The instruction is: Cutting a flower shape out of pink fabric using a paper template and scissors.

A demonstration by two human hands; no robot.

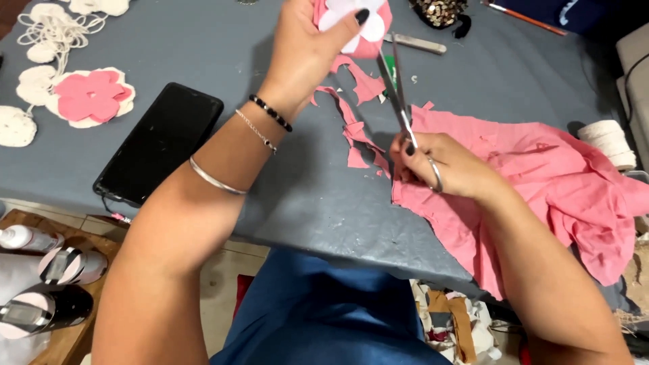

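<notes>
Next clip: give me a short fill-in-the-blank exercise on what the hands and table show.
1. The right hand holds a pair of ____.
2. The left hand pinches a white template against ____ fabric.
3. The black phone lies to the ____ of the left forearm.

Missing words: scissors; pink; left
</notes>
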